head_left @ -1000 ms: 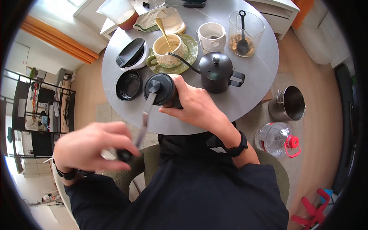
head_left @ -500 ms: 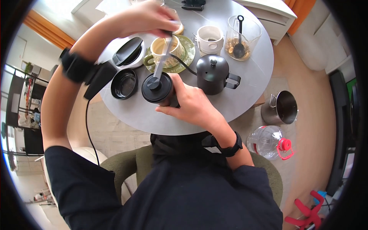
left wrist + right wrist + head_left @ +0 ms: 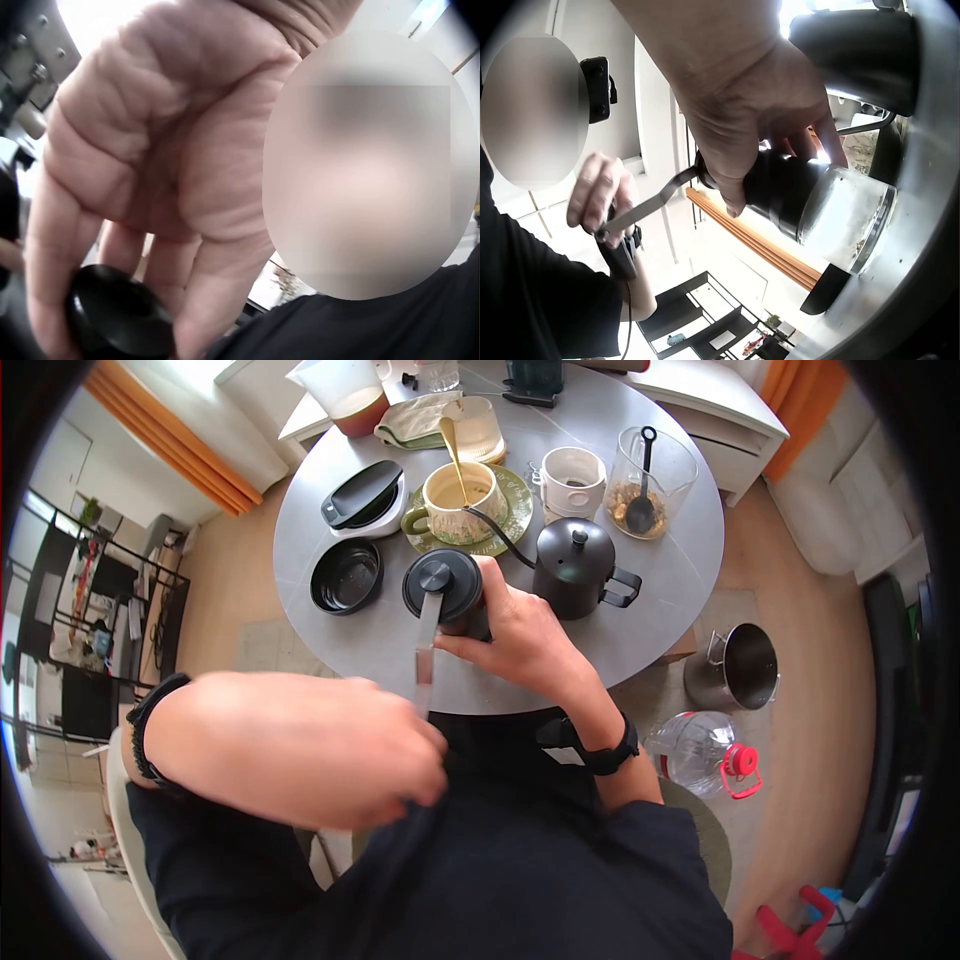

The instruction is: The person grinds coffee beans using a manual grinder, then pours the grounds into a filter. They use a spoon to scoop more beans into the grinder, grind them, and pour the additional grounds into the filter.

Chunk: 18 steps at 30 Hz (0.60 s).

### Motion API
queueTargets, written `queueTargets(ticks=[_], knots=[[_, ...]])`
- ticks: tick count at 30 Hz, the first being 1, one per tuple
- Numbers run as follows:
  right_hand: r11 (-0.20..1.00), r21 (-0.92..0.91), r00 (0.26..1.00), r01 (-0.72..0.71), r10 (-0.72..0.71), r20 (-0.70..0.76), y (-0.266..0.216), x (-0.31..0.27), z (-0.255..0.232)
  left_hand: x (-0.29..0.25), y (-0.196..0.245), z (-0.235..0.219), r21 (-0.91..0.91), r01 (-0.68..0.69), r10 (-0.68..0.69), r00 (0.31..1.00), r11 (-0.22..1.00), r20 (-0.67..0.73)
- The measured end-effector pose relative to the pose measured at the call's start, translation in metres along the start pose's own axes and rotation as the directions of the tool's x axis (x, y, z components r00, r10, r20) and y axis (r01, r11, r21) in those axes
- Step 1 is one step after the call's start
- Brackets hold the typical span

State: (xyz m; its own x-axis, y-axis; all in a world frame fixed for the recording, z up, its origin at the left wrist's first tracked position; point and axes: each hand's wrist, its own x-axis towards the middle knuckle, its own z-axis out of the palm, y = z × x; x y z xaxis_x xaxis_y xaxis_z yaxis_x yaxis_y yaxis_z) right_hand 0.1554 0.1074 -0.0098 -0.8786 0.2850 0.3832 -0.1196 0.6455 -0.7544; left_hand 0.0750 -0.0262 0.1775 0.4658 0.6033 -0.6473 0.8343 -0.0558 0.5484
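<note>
A black manual coffee grinder [image 3: 445,588] stands near the table's front edge. My right hand [image 3: 535,635] grips its body from the right; in the right wrist view its clear lower jar [image 3: 847,217] shows beneath the fingers. From the grinder's lid a flat metal crank [image 3: 427,645] points toward my body. My left hand [image 3: 310,750], blurred, is at the crank's outer end, and the left wrist view shows its fingers and thumb around the round black knob [image 3: 120,311]. Left of the grinder lies a shallow round black dish [image 3: 347,575].
A black gooseneck kettle [image 3: 575,565] stands close right of the grinder. Behind are a cup [image 3: 455,520] with a gold spoon on a green saucer [image 3: 515,510], a white scale [image 3: 385,525] with a black tray, a white mug [image 3: 572,482] and a glass container [image 3: 675,470] holding a black scoop.
My left hand has swung the crank from the near left to the far side, then back round toward my body. The right hand keeps its grip on the grinder.
</note>
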Motion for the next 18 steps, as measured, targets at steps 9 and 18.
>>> queueTargets(ticks=[9, 18], knots=[[0.999, 0.002, 0.997, 0.032, -0.032, -0.065, 0.006, -0.004, 0.003, -0.069, -0.118, 0.0, -0.705, 0.169, -0.478, 0.837, 0.689, -0.266], [0.999, -0.021, 0.997, 0.026, -0.027, -0.067, 0.005, -0.003, 0.002, 0.03, -0.138, -0.102, -0.553, -0.017, -0.435, 0.597, 0.833, -0.674]])
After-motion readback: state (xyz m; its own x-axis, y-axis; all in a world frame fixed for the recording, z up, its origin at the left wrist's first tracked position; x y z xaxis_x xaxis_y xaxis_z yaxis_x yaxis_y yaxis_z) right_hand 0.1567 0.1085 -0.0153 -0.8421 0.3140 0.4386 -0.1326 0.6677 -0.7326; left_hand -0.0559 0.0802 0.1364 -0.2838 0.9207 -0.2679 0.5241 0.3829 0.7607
